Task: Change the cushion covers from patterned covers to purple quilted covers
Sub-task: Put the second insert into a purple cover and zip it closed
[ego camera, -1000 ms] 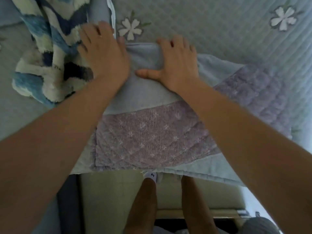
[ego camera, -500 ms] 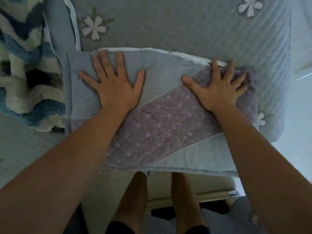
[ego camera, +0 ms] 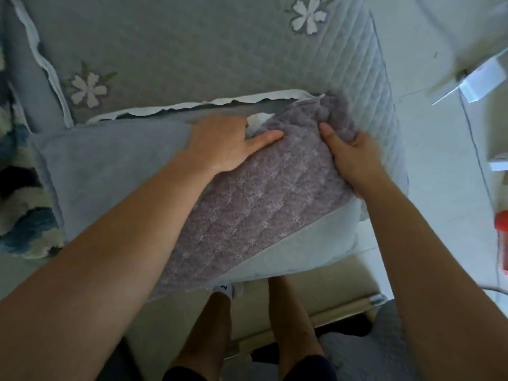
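purple quilted cover (ego camera: 247, 204) lies left-to-right on the flowered quilt (ego camera: 192, 50), opening along its far edge; right hand (ego camera: 354, 158) pinches its far right corner, left hand (ego camera: 222, 144) has fingers hidden at that opening, can't tell their shape

Counted were: one purple quilted cushion (ego camera: 255, 199); one patterned cover (ego camera: 19, 213), left; two stitched flowers (ego camera: 88, 89), far; two hands: left hand (ego camera: 228, 145), right hand (ego camera: 354, 158).

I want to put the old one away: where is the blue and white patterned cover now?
Head view, far left edge: the patterned cover lies bunched up right beside the left end of the cushion.
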Demonstrator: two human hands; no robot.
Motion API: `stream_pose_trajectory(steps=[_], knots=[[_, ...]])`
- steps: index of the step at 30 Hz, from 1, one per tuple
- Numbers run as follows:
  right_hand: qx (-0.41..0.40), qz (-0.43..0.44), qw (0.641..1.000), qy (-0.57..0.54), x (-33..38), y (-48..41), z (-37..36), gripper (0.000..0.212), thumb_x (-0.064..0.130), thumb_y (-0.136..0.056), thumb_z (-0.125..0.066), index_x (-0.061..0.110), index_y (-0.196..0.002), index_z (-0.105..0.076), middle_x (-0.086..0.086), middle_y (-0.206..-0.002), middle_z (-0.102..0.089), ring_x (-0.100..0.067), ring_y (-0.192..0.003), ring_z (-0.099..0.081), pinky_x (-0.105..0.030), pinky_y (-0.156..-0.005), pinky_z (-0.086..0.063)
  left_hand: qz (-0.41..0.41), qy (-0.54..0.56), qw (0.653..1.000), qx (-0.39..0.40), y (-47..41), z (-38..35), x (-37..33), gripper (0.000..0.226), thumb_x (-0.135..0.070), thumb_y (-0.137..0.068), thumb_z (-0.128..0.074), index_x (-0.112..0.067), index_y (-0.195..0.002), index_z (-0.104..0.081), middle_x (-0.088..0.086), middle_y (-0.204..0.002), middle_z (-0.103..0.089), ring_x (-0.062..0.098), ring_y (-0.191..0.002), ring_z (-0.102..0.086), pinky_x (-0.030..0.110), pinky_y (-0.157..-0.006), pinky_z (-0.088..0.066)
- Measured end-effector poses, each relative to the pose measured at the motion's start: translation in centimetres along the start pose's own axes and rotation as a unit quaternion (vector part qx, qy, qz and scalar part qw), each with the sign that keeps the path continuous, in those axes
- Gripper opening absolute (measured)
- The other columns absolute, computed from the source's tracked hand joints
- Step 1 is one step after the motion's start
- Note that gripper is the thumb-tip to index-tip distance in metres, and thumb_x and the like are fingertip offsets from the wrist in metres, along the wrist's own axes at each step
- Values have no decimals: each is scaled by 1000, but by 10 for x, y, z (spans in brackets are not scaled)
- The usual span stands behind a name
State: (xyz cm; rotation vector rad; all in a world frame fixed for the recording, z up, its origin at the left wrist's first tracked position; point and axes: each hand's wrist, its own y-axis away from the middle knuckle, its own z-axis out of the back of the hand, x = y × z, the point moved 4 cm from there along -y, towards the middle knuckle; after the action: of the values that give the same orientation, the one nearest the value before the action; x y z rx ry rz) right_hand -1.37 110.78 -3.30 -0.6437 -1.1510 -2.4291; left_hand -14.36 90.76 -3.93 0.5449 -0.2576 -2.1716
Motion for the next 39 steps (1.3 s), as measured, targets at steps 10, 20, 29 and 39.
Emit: stream_pose_trajectory(steps=[10, 20, 29, 39], knots=[[23, 69, 997, -13, 110, -63, -7, 82, 83, -84, -30, 18, -124, -60, -14, -131, -56, -25, -121, -54, -37, -99, -42, 226, 53, 969, -89, -9, 83, 57, 80, -65, -98, -23, 1, -75, -62, 28, -85, -63, 41, -91, -61, 40, -76, -42], [-66, 135, 984, 99, 83, -71, 2, 45, 31, -84, -69, 20, -125, -52, -3, -129, -47, -19, -117, -48, -31, -96, -43, 234, 202, 945, 105, -85, 74, 60, 20, -24, -85, -68, -15, -102, -73, 12, -105, -70, 23, -91, -63, 35, -79, -51], [-133, 176, 975, -37, 125, -80, -8, 16, 35, -99, -54, 22, -100, -63, 14, -79, -58, 4, -67, -52, -10, -54, -38, 172, 316, 921, 147, -77, 73, 28, 6, -38, -85, -72, -33, -87, -74, -10, -86, -72, 12, -83, -66, 26, -78, -50], [-77, 159, 984, -10, 94, -68, -12, 59, 70, -82, -60, 33, -129, -58, 11, -114, -58, -3, -99, -57, -17, -84, -43, 125, 277, 937, 170, -108, 55, 0, 6, -28, -93, -63, -28, -94, -69, -1, -91, -69, 15, -84, -63, 26, -81, -49]])
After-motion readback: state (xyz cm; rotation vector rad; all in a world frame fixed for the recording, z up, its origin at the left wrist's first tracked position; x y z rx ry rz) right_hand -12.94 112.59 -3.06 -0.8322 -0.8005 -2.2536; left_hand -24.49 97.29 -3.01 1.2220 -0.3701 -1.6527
